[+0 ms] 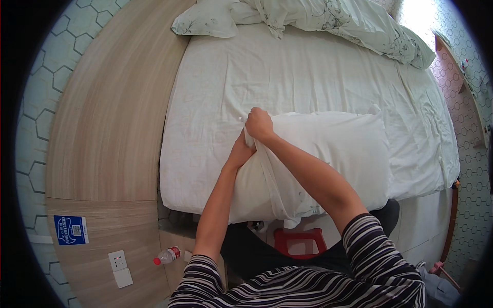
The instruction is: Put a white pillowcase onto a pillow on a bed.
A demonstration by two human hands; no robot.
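A white pillow in a white pillowcase [327,142] lies across the near edge of the bed, in front of my body. My right hand [259,123] is closed around the fabric at the pillow's far left corner. Just below it, my left hand [242,149] grips the left end of the case, its fingers partly hidden by cloth. A loose fold of fabric [269,181] runs from between the hands down to the near side, where a bunched corner [292,222] hangs over the bed's edge.
A wrinkled white sheet [308,77] covers the mattress. A floral pillow [208,23] and a crumpled floral quilt [346,23] lie at the far side. Left stands a wooden panel [104,134]; a plastic bottle [168,255] is near it. A red stool [279,244] is below me.
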